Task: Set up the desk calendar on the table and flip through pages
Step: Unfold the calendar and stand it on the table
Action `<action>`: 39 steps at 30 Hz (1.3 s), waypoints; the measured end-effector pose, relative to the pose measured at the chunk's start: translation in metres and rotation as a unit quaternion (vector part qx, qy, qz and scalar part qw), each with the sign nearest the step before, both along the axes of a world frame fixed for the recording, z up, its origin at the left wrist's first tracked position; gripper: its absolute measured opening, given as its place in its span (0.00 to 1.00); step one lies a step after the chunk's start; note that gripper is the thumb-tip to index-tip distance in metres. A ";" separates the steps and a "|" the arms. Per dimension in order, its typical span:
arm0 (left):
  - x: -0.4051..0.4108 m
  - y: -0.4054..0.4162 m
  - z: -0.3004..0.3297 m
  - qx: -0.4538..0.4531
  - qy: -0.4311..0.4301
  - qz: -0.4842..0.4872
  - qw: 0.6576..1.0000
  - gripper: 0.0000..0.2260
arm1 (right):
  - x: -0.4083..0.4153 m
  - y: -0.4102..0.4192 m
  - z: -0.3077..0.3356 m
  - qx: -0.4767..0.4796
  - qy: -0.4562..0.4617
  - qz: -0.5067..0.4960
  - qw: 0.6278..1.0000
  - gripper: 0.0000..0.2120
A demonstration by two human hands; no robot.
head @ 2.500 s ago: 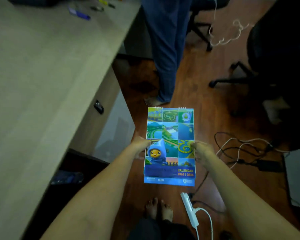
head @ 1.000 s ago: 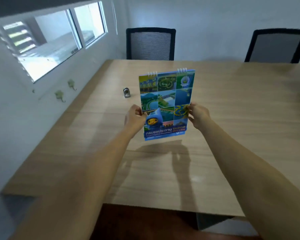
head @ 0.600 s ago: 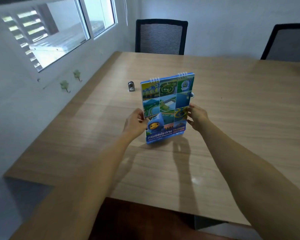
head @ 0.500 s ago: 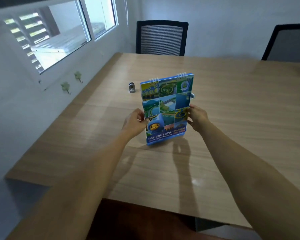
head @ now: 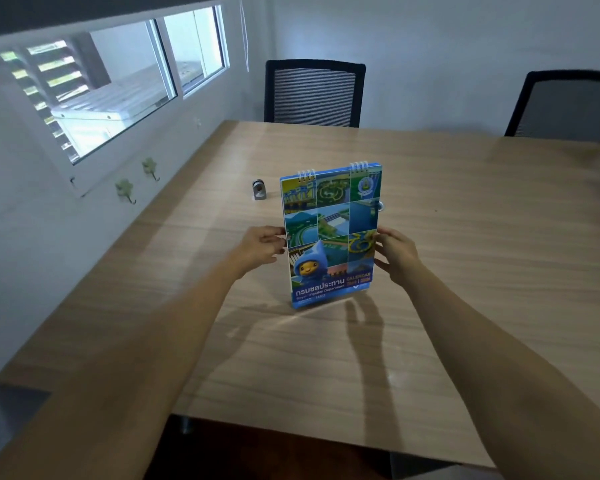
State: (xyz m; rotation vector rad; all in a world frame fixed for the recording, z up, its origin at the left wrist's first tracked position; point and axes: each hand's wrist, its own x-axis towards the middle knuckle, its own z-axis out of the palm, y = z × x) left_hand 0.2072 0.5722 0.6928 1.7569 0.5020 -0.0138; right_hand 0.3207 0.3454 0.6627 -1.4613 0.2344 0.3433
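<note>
The blue spiral-bound desk calendar (head: pixel 330 237) stands upright mid-way across the light wooden tabletop (head: pixel 465 271), bottom edge touching down. Left hand (head: pixel 262 249) and right hand (head: pixel 397 254) pinch its side edges. A small silver object (head: pixel 259 194) sits behind, toward the tabletop's left edge.

Both arms are stretched out forward, roughly level with each other. Left hand (head: pixel 262 248) and right hand (head: pixel 397 252) face inward, palms toward each other, fingers loosely curled, each pinching an edge in a light fingertip grip.

The calendar (head: pixel 329 237) cover is blue with green photo tiles; the table (head: pixel 465 271) is pale woodgrain.
</note>
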 end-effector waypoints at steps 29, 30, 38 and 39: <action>-0.012 -0.012 -0.006 0.132 -0.086 -0.062 0.986 0.13 | 0.001 0.001 0.003 0.006 -0.001 0.031 0.999 0.06; -0.013 -0.014 -0.008 0.138 -0.092 -0.065 0.984 0.13 | 0.000 0.005 0.004 0.001 -0.011 0.030 0.999 0.04; -0.013 -0.017 -0.018 0.184 -0.099 -0.094 0.973 0.11 | -0.029 0.015 -0.024 -0.184 -0.175 0.035 0.967 0.33; -0.014 -0.017 -0.017 0.187 -0.096 -0.100 0.972 0.11 | -0.036 0.016 -0.028 -0.193 -0.202 0.052 0.959 0.33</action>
